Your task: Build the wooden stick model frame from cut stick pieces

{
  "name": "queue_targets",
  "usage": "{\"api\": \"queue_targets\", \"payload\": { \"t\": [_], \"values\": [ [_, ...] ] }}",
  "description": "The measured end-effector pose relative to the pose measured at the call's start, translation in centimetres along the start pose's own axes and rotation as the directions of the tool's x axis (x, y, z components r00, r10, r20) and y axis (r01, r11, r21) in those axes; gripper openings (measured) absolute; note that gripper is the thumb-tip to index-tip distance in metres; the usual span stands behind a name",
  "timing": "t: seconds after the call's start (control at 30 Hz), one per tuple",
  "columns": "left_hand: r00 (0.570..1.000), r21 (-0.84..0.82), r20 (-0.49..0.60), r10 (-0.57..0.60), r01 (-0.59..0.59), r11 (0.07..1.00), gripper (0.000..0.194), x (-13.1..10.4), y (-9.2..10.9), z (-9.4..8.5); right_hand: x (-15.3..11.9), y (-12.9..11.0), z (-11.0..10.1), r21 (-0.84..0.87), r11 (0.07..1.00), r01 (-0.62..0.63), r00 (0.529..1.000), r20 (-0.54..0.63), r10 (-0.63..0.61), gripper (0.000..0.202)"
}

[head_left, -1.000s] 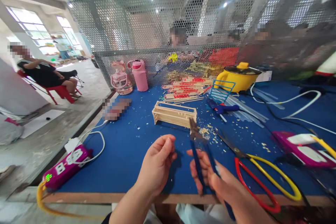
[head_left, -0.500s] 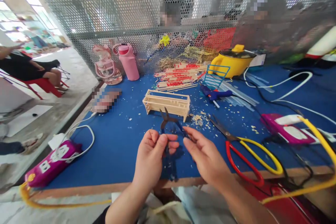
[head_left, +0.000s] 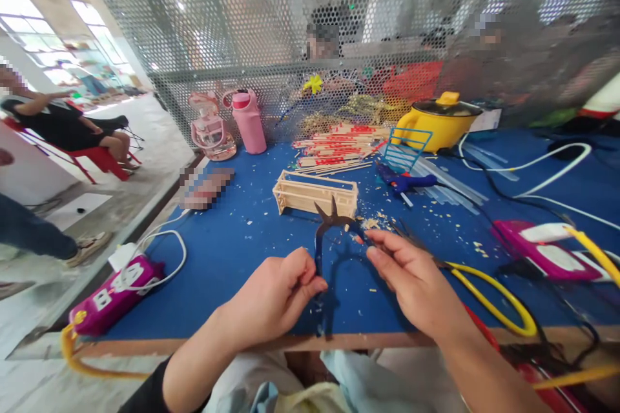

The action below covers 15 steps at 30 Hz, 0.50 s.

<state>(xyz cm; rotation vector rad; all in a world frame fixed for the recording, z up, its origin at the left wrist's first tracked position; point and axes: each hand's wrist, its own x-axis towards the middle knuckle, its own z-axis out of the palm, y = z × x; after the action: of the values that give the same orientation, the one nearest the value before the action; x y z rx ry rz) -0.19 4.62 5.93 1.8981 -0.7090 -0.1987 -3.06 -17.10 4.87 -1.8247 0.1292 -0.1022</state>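
A pair of pliers (head_left: 333,219) with blue handles is held over the blue table, its jaws parted and pointing away from me. My left hand (head_left: 285,287) is closed on the left handle. My right hand (head_left: 404,274) pinches the right handle between thumb and fingers. The handles are spread wide. Just beyond the jaws stands a small wooden stick frame (head_left: 312,195), partly covered by them. Wood chips (head_left: 375,219) lie at its right end.
Scissors (head_left: 494,290) with red and yellow handles lie right of my right hand. Behind are a blue glue gun (head_left: 404,179), red-marked sticks (head_left: 339,145), a yellow pot (head_left: 436,126) and a pink bottle (head_left: 250,122). A purple power strip (head_left: 116,293) lies at left, another (head_left: 542,248) at right.
The plier handles have been spread wider, and the jaws have parted further. My hands are farther apart. The whole view has shifted slightly, and a walking person's leg shows at left.
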Motion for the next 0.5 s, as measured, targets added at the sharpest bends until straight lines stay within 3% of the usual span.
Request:
{"api": "queue_targets", "payload": {
  "t": [0.07,0.17,0.33,0.4,0.5],
  "values": [
    [0.990,0.199,0.077,0.122,-0.135,0.971,0.021,0.3,0.2,-0.7,-0.2,-0.4,-0.1,-0.024,0.999,0.024,1.000,0.015,-0.023,0.033],
    [0.969,0.322,0.164,0.184,-0.229,0.919,0.020,0.7,0.2,-0.6,-0.6,-0.4,0.2,-0.034,0.999,0.003,1.000,0.010,-0.003,0.035],
    [0.967,0.662,-0.039,0.252,-0.164,0.732,0.020,0.9,-0.6,2.2,-0.8,0.6,1.9,0.116,0.991,-0.062,0.997,-0.034,0.066,0.036],
    [0.965,0.698,-0.051,0.256,-0.149,0.700,0.022,0.9,-0.7,3.3,-1.0,0.7,2.8,0.203,0.975,-0.088,0.996,-0.013,0.092,0.034],
    [0.968,0.646,0.011,0.251,-0.198,0.737,0.023,1.0,-0.5,4.1,-1.3,0.1,4.1,0.358,0.925,-0.130,0.991,0.023,0.130,0.034]
  ]
}}
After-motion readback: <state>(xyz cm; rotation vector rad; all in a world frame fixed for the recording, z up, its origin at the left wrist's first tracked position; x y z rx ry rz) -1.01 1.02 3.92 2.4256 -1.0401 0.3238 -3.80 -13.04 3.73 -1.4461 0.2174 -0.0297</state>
